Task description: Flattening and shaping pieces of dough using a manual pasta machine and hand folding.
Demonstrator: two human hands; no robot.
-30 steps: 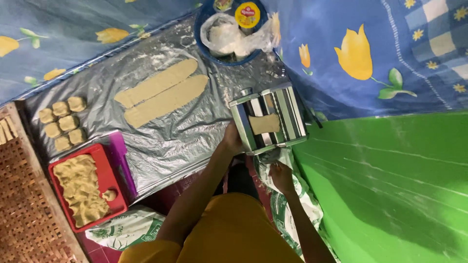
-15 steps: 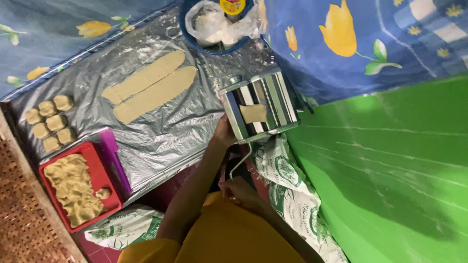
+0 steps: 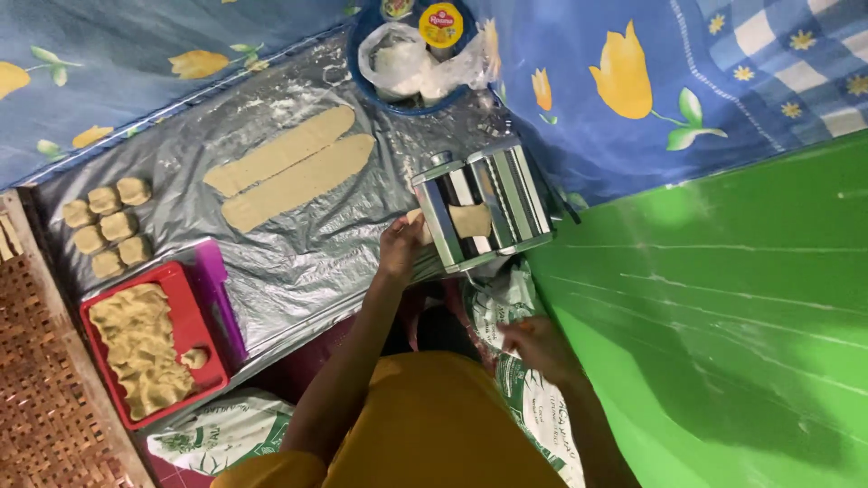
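Head view. Left hand (image 3: pixel 400 246) pressed against the near side of a steel pasta roller (image 3: pixel 484 206), fingers curled around the edge of a dough piece (image 3: pixel 470 220) that lies across the rollers. Right hand (image 3: pixel 533 343) lower and to the right, beneath the machine, over a printed plastic bag (image 3: pixel 520 380); loosely curled, grip impossible to tell. Beyond the left hand, two long dough strips (image 3: pixel 289 167) flat on a silver plastic sheet (image 3: pixel 298 262). Farther left, small dough squares (image 3: pixel 107 226) in two rows. Nearer, a red tray (image 3: pixel 194 316) heaped with dough. Past the roller, a blue bowl (image 3: pixel 362 72) holding a clear bag.
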